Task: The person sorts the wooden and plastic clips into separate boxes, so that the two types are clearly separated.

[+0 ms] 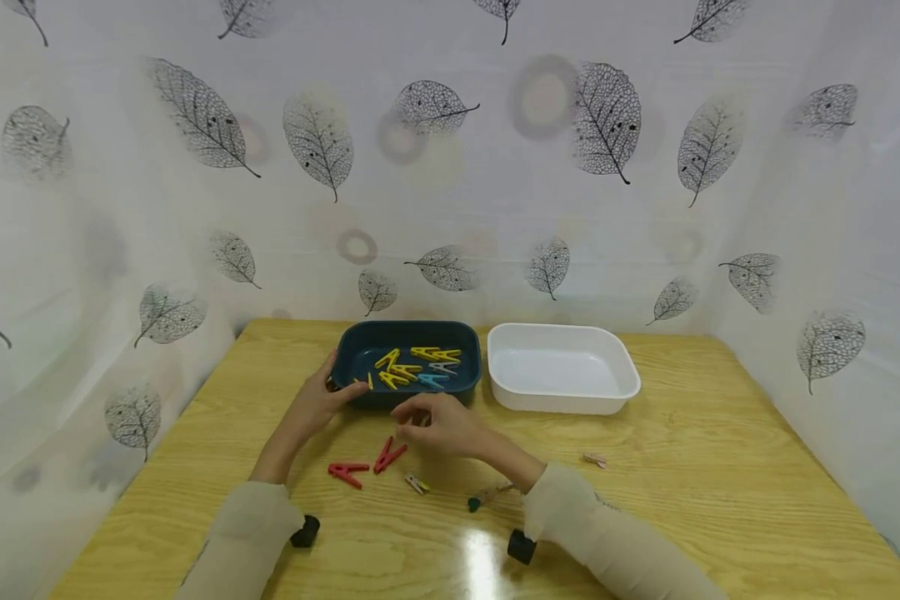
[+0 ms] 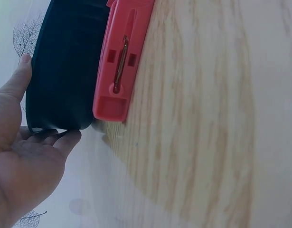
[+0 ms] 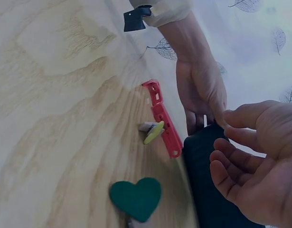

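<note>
Your left hand (image 1: 317,407) grips the left end of the dark-blue, rounded rectangular plastic basin (image 1: 366,402), which stands at the table's far side with yellow plastic clothespins (image 1: 424,352) inside. Your right hand (image 1: 446,427) hovers at the basin's front, fingers loosely bent and spread apart. Nearer you lie two red plastic clothespins (image 1: 348,467) on the wood-grain table (image 1: 682,467); a white, rounded rectangular basin (image 1: 562,403) stands just right of the dark one.

Pale beige sleeves (image 1: 243,542), loose creased cuffs (image 1: 558,500), small black blocks (image 1: 521,547) beside both cuffs
</note>
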Demonstrator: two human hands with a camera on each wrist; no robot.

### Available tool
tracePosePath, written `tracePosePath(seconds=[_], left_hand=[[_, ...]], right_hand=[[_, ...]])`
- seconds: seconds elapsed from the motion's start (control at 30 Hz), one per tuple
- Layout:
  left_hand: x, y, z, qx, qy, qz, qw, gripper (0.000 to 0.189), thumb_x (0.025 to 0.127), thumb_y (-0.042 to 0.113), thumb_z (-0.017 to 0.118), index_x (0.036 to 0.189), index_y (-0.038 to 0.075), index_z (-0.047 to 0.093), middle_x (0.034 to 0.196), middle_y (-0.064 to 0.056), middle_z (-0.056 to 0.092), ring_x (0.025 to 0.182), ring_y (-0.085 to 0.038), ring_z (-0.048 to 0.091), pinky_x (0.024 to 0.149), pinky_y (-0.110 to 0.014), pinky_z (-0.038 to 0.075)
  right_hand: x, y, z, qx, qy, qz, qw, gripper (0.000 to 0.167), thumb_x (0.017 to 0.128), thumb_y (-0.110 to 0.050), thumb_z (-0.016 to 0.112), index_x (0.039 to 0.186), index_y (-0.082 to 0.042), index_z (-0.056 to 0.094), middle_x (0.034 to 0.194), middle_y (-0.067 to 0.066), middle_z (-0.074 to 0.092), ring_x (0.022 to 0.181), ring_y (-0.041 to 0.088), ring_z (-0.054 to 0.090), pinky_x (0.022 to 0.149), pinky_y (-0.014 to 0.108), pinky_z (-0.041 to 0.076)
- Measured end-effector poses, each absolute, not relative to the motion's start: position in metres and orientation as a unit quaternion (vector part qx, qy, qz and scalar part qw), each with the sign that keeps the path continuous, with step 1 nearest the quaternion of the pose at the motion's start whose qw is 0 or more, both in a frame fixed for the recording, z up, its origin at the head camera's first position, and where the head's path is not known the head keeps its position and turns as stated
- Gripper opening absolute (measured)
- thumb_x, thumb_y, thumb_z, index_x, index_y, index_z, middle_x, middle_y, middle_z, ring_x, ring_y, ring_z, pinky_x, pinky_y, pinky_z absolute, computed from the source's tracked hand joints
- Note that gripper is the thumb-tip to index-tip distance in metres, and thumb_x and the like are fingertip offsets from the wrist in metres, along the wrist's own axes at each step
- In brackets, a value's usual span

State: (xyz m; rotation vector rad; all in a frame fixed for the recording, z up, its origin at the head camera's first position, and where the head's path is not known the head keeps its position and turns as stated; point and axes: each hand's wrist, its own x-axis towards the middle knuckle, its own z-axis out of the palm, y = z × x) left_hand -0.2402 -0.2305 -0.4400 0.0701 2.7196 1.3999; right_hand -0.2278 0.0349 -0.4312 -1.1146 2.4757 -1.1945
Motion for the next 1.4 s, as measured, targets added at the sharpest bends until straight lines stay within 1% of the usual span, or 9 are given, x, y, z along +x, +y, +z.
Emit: tracePosePath(seconds=[0.17,0.3,0.43,0.53,0.63,0.8,0.97,1.13,1.4], left_hand=[[-0.241,-0.230,-0.440,0.020,0.886,0.461,0.043,0.096,0.102,0.039,0.066,0.165,0.001,0.003,0.167,-0.030,0.010,0.153,-0.048,0.012,0.122,-0.061,0.017],[-0.240,-0.229,-0.440,0.017,0.886,0.462,0.045,0.096,0.102,0.038,0.066,0.165,0.001,0.003,0.168,-0.030,0.010,0.153,-0.048,0.012,0.122,-0.061,0.016],[-0.239,-0.229,-0.438,0.016,0.884,0.465,0.046,0.096,0.102,0.038,0.066,0.165,0.001,0.003,0.167,-0.030,0.010,0.153,-0.048,0.013,0.122,-0.061,0.016],[-0.239,-0.228,-0.437,0.015,0.883,0.467,0.048,0.096,0.102,0.038,0.066,0.165,0.002,0.003,0.168,-0.030,0.010,0.153,-0.048,0.012,0.122,-0.061,0.016],[-0.238,-0.228,-0.436,0.014,0.883,0.468,0.048,0.096,0.102,0.038,0.066,0.165,0.002,0.003,0.168,-0.029,0.010,0.154,-0.047,0.012,0.122,-0.061,0.016],[-0.238,-0.229,-0.436,0.016,0.882,0.468,0.047,0.095,0.103,0.038,0.065,0.165,0.002,0.003,0.168,-0.029,0.010,0.154,-0.047,0.012,0.122,-0.061,0.016],[-0.239,-0.229,-0.437,0.015,0.881,0.470,0.046,0.095,0.103,0.037,0.066,0.165,0.001,0.004,0.168,-0.028,0.010,0.154,-0.046,0.012,0.123,-0.060,0.015],[-0.239,-0.229,-0.438,0.016,0.883,0.467,0.043,0.095,0.103,0.036,0.066,0.165,0.001,0.004,0.168,-0.029,0.011,0.154,-0.047,0.013,0.122,-0.061,0.017],[-0.240,-0.229,-0.440,0.021,0.882,0.470,0.040,0.095,0.103,0.036,0.066,0.165,0.001,0.004,0.168,-0.028,0.011,0.154,-0.046,0.013,0.122,-0.060,0.017]], right_hand=[[-0.229,0.035,-0.440,-0.377,0.831,-0.399,0.087,0.026,0.095,-0.014,0.074,0.119,-0.002,0.075,0.104,0.005,0.074,0.088,0.009,0.064,0.079,0.022,0.054],[-0.231,0.034,-0.446,-0.393,0.829,-0.388,0.087,0.028,0.094,-0.009,0.075,0.121,-0.002,0.074,0.109,0.009,0.074,0.091,0.014,0.066,0.080,0.021,0.053],[-0.231,0.033,-0.450,-0.402,0.830,-0.376,0.094,0.033,0.094,-0.011,0.077,0.124,-0.002,0.073,0.113,0.010,0.074,0.093,0.016,0.066,0.081,0.020,0.052],[-0.231,0.031,-0.452,-0.405,0.830,-0.369,0.100,0.036,0.093,-0.012,0.078,0.126,-0.001,0.072,0.113,0.009,0.073,0.092,0.016,0.065,0.079,0.020,0.051],[-0.230,0.028,-0.453,-0.411,0.831,-0.361,0.099,0.037,0.092,-0.011,0.079,0.127,0.000,0.071,0.108,0.008,0.071,0.089,0.014,0.062,0.076,0.020,0.049],[-0.231,0.025,-0.457,-0.424,0.836,-0.337,0.086,0.040,0.089,-0.006,0.078,0.128,-0.001,0.071,0.105,0.007,0.069,0.087,0.011,0.058,0.075,0.018,0.047],[-0.234,0.024,-0.459,-0.443,0.838,-0.307,0.088,0.043,0.088,-0.006,0.078,0.130,-0.002,0.070,0.103,0.006,0.066,0.085,0.009,0.052,0.074,0.019,0.045],[-0.235,0.022,-0.459,-0.449,0.844,-0.280,0.086,0.041,0.089,-0.007,0.078,0.130,-0.005,0.072,0.105,0.004,0.063,0.086,0.008,0.050,0.075,0.019,0.044],[-0.234,0.022,-0.460,-0.443,0.851,-0.270,0.079,0.029,0.090,-0.007,0.076,0.118,-0.010,0.077,0.107,0.002,0.064,0.089,0.010,0.052,0.077,0.021,0.045]])
